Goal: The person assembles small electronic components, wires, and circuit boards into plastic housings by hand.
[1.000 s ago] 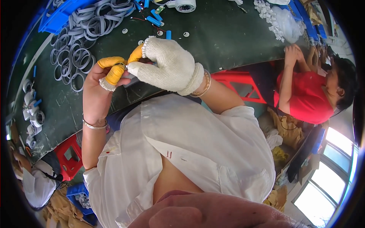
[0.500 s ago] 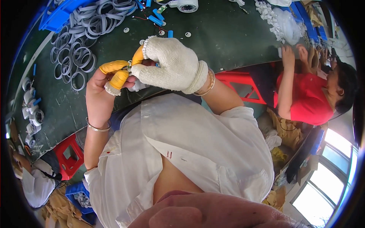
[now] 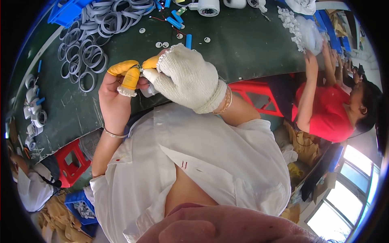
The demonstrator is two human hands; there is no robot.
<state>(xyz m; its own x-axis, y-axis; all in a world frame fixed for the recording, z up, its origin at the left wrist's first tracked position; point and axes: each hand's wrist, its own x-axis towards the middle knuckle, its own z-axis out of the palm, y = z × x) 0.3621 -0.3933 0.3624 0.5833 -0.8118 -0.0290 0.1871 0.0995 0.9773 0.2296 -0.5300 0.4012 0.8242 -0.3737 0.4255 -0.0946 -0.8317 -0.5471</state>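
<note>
Close together over the near edge of the table, both hands pinch at a small part (image 3: 140,68) that is mostly hidden by the fingertips. My left hand (image 3: 115,91) has yellow covers on its thumb and a finger, which close on one side of the part. My right hand (image 3: 188,79) wears a white knitted glove with a yellow fingertip showing, and its fingers press in from the other side. Just below the fingertips is a whitish piece (image 3: 149,90), partly covered by the glove; I cannot tell whether it is held.
Grey rings (image 3: 93,56) lie piled at the far left beside a blue bin (image 3: 67,12). Blue cylindrical batteries (image 3: 189,41) and white discs lie beyond my hands. White camera housings (image 3: 208,7) stand farther back. At the right, a person in red (image 3: 324,109) reaches toward a plastic bag (image 3: 310,36).
The view has shifted slightly, so the table things sit lower and farther right. Both hands keep their pinch, with the right fingertips slightly turned. The person in red has stretched an arm farther out.
</note>
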